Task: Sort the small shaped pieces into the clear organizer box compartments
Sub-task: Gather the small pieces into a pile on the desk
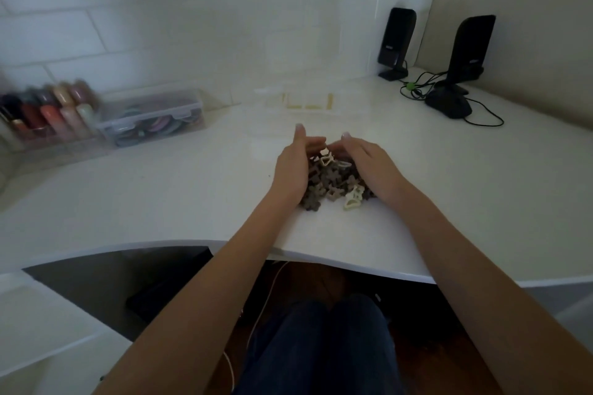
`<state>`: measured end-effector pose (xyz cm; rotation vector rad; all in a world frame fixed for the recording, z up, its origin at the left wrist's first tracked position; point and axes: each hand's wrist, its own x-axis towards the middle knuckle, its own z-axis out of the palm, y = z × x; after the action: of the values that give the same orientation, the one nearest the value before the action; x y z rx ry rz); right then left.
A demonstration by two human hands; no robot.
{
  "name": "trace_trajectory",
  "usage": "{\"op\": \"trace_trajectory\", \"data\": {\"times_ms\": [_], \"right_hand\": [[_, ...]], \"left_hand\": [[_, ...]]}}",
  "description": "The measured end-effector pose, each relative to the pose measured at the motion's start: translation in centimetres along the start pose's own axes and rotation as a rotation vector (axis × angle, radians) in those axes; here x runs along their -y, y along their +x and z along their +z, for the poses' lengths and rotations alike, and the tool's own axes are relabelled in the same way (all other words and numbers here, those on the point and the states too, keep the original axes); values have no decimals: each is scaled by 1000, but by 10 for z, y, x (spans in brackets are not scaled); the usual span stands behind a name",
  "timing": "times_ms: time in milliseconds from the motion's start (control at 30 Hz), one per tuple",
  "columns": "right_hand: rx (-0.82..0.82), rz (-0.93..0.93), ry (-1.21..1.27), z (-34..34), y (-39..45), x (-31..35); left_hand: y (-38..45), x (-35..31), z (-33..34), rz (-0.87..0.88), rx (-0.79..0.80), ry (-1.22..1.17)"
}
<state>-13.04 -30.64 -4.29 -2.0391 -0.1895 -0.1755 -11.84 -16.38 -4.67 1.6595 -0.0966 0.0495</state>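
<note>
Each of the two black speakers bears a small pale mark, too blurred to read.

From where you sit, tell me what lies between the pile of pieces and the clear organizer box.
Nothing visible does. The pile of pieces sits between the left hand and right hand; only bare desk shows up to the organizer box beyond the fingers.

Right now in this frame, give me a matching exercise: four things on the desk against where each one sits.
Things:
1. pile of small shaped pieces
2. clear organizer box
3. speakers
4. lidded clear box

Places:
A. far right corner
B. between the left hand and right hand
C. left, beside blurred bottles
D. behind the pile, near the wall

Pairs: 1-B, 2-D, 3-A, 4-C
</note>
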Motion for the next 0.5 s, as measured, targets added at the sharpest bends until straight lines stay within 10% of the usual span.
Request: {"op": "trace_trajectory", "data": {"times_ms": [333,500], "right_hand": [[-43,-10,91,15,-30,15],[142,-263,-387,24,-40,12]], "left_hand": [[-22,-6,-4,-17,-78,-42],[-30,-16,-9,-194,125,-360]]}}
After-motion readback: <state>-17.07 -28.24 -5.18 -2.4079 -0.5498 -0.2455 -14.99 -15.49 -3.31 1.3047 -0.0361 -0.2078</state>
